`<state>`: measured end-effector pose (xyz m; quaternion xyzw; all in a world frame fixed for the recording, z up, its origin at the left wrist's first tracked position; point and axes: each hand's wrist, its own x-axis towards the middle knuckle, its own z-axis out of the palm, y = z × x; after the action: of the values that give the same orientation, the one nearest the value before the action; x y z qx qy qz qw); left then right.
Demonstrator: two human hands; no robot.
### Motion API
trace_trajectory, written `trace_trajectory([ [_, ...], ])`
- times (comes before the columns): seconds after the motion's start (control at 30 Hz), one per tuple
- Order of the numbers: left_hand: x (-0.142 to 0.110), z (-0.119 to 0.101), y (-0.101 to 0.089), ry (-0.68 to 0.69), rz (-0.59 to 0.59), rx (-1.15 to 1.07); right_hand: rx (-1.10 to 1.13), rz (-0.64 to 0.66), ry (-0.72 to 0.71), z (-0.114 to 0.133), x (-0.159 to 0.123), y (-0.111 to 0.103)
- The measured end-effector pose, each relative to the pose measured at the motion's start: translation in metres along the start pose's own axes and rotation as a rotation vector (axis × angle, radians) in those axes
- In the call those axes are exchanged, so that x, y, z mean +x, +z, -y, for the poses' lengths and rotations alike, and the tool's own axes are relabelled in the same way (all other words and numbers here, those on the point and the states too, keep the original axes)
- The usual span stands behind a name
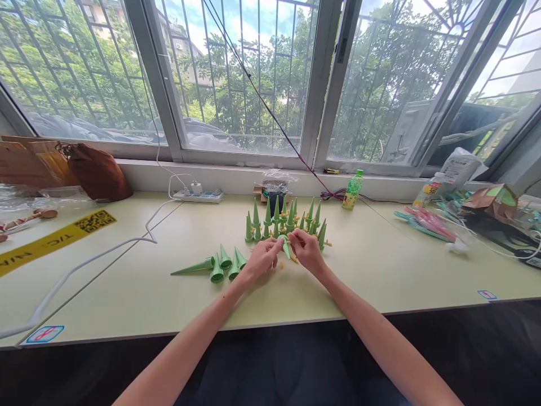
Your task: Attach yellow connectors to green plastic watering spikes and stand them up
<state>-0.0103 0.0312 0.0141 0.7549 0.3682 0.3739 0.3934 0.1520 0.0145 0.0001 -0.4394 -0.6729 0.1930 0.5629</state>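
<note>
Between my hands is a green cone-shaped plastic watering spike, its tip pointing down toward me. My left hand grips it near its wide end. On the other side, the fingers of my right hand are pinched together close against the spike; whatever they hold is mostly hidden. Just beyond my hands stand rows of green spikes, upright on their wide ends, several with small yellow valves sticking out sideways. Loose yellow pieces lie under my hands. Left of my left hand is a group of spikes without visible valves.
Behind the spikes sits a small open box with clear plastic. A green-capped bottle and a power strip stand along the window. A white cable crosses the left table. Pink and teal plastic items lie right.
</note>
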Motion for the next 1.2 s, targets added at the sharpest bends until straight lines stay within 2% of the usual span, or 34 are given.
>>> trace_trajectory([
  [0.47,-0.002,0.000,-0.001,0.135,-0.037,0.000,-0.026,0.006,0.010,-0.002,0.000,0.000],
  [0.7,0.000,0.010,0.001,0.200,-0.052,0.024,-0.056,0.003,0.002,-0.003,0.001,0.000],
  [1.2,0.000,0.012,0.004,0.283,-0.109,0.073,-0.051,0.003,0.011,-0.004,0.000,0.001],
])
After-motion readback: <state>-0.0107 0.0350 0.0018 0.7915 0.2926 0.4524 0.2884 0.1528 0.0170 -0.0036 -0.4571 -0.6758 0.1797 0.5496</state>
